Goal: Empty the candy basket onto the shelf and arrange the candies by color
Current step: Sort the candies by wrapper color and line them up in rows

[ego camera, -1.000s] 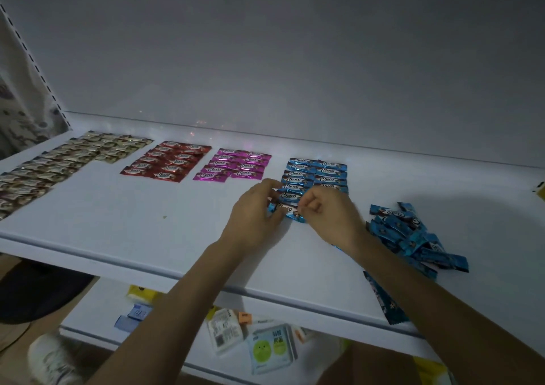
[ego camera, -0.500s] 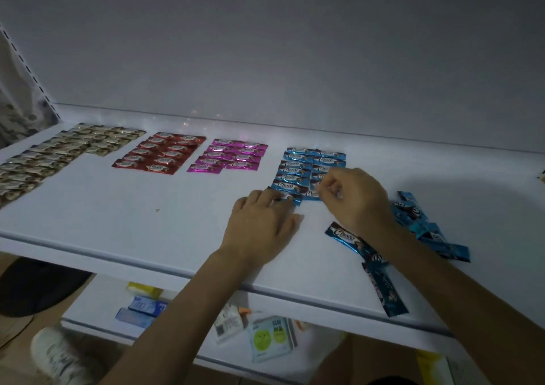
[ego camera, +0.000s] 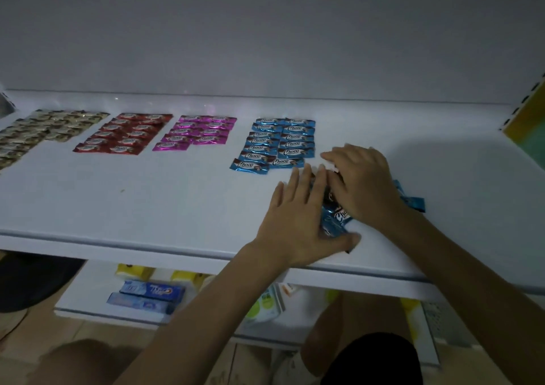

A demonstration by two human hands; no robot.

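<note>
On the white shelf (ego camera: 141, 202) the candies lie in colour groups: gold ones (ego camera: 44, 132) at the left, then red (ego camera: 124, 134), magenta (ego camera: 200, 132) and two blue columns (ego camera: 280, 144). A loose pile of blue candies (ego camera: 336, 219) sits near the front edge, right of the blue columns. My left hand (ego camera: 295, 219) lies flat with straight fingers against the pile's left side. My right hand (ego camera: 365, 184) rests spread on top of the pile and hides most of it. One blue wrapper (ego camera: 414, 202) sticks out to its right. No basket is in view.
A yellow shelf upright (ego camera: 528, 125) stands at the far right. Below, a lower shelf (ego camera: 97, 311) holds blue boxes (ego camera: 150, 294) and other small packs. My knees show under the shelf's front edge.
Both hands left the front of the blue columns and moved right and nearer, onto the loose blue pile. The pile now lies bunched between them.
</note>
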